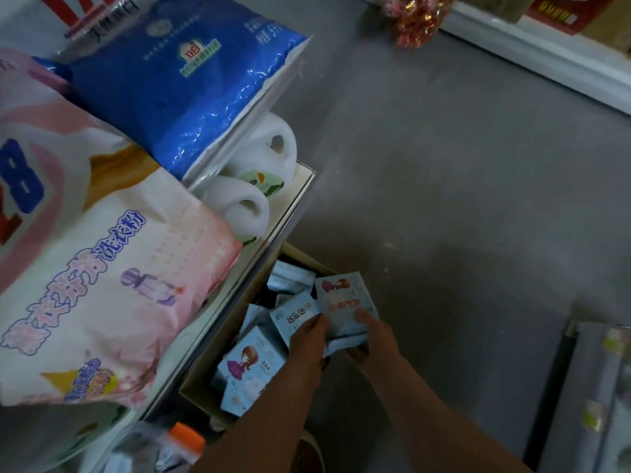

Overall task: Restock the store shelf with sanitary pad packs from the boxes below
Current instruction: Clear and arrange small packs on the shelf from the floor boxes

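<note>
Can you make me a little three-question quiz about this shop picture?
1. True or false: both hands hold light blue sanitary pad packs over the open brown cardboard box.
2. What lies under the shiny blue plastic bag? A) white paper rolls B) bottles C) shoes
3. Fill in: the big soft bag nearest the camera is mostly ____ and white.

Key: 1 true: left hand, right hand. 2 A, white paper rolls. 3 pink.
</note>
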`<state>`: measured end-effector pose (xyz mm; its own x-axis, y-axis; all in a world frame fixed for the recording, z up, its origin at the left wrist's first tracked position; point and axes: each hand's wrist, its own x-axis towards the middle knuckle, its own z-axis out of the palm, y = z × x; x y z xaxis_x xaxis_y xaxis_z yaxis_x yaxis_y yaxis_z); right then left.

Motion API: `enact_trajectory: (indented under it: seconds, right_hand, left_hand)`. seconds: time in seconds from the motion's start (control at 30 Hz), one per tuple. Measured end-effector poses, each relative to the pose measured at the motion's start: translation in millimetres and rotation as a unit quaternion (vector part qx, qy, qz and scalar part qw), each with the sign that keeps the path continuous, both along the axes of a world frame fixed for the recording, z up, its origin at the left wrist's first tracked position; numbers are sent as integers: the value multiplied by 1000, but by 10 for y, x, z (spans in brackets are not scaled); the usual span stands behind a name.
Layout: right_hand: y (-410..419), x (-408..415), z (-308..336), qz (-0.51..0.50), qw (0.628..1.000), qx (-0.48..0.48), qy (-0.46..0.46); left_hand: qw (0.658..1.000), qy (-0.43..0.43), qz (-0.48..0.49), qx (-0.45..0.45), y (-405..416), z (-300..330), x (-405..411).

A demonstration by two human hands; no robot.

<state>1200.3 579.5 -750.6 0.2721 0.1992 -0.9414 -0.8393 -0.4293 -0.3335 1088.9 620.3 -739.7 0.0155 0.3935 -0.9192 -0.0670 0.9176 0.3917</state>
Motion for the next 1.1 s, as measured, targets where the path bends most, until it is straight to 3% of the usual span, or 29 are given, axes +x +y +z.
enact_trajectory:
  seconds: [0.13, 0.33, 0.57, 0.63, 0.77, 1.03, 1.1]
  right_hand:
    - [-24, -91, -76, -4, 999, 0, 41]
    - [-5, -163, -199, -2, 998, 18, 53]
    - [98, -597, -372, 8, 995, -22, 95]
    - [144, -628, -327, 56, 996, -36, 63]
    - [197, -557, -338, 123, 985, -34, -119]
    - [203, -485, -447, 95, 990, -14, -105]
    - [203, -455, -468, 89, 991, -33, -97]
  left_hand:
    - [997, 45, -48, 30, 49, -83, -43]
    - [999, 41, -16, 6, 107, -145, -112]
    - [984, 150, -63, 73, 205, -219, -428]
    - [981, 155, -92, 77, 247, -238, -487]
    - [972, 151, -146, 102, 301, -313, -380]
    - [976, 92, -186, 69, 397, -444, -172]
    - [969, 99, -196, 113, 370, -443, -161]
